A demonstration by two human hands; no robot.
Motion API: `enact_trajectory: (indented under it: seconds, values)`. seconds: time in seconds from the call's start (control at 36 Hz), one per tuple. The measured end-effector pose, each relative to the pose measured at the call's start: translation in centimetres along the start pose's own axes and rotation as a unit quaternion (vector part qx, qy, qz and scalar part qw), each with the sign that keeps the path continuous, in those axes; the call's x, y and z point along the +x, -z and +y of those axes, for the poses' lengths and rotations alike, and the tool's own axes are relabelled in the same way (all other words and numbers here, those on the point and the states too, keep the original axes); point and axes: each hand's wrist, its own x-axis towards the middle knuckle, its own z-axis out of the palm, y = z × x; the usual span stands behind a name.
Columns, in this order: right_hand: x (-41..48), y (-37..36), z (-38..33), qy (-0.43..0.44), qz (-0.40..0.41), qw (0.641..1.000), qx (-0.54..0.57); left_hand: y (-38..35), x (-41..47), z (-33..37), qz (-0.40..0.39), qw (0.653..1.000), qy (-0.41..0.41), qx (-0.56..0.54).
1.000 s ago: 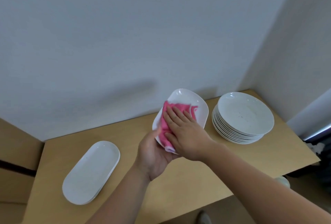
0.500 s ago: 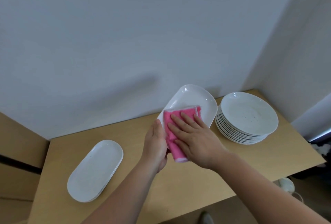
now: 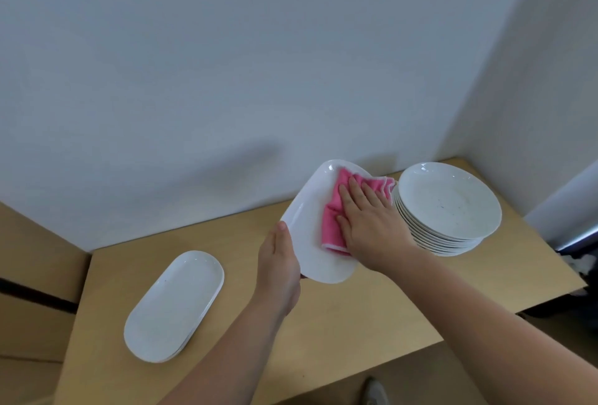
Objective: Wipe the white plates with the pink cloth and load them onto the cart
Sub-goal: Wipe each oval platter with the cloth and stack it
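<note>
Wiping step underway, loading not started as far as visible; no cart is showing in this view. The left hand point(image 3: 280, 272) is gripping the oblong plate point(image 3: 307, 243) by its near rim, thumb on the front edge and the other fingers hidden behind it, holding it tilted and lifted off the table point(image 3: 356, 323), over the middle toward the far edge. The right hand point(image 3: 369, 226) is lying flat with straight fingers, pressing the pink cloth point(image 3: 331, 223) against the plate's face, the cloth bunching over the plate's right rim. Likely this plate is partway wiped; everything else is waiting. Counts: one cloth, one plate in hand. A stack of round plates point(image 3: 449, 207) is sitting at the far right corner, roughly nine or ten rims showing, exact number hard to tell. A short pile of oval plates point(image 3: 174, 304) is sitting near the left edge, looking like two or three, cannot say which. So most of the job appears left: finishing this plate, wiping both piles, carrying all to the cart.
</note>
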Motion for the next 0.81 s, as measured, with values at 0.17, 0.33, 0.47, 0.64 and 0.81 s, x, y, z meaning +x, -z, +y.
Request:
enact_trajectory:
  seconds: [0.17, 0.33, 0.47, 0.64, 0.81]
  values:
    - [-2.1, -0.8, -1.2, 0.046, -0.042, 0.998, -0.027, 0.2, -0.1, -0.2, 0.034, 0.999, 0.001, -0.022]
    - [-4.2, -1.4, -3.3, 0.120, -0.047, 0.991, 0.020, 0.5, 0.4, -0.2, 0.035, 0.997, 0.037, -0.064]
    - [-5.0, -1.2, -2.8, 0.135, -0.045, 0.987, 0.073, 1.0, 0.2, -0.5, 0.035, 0.997, 0.035, -0.064]
    - [-4.4, -0.5, -2.8, 0.030, 0.006, 0.980, 0.196, 0.0, 0.1, 0.4, 0.022, 0.997, -0.002, -0.069]
    - [-3.5, -0.3, -4.0, -0.080, 0.035, 0.937, 0.337, -0.2, -0.3, 0.6, 0.016, 0.996, -0.022, -0.080]
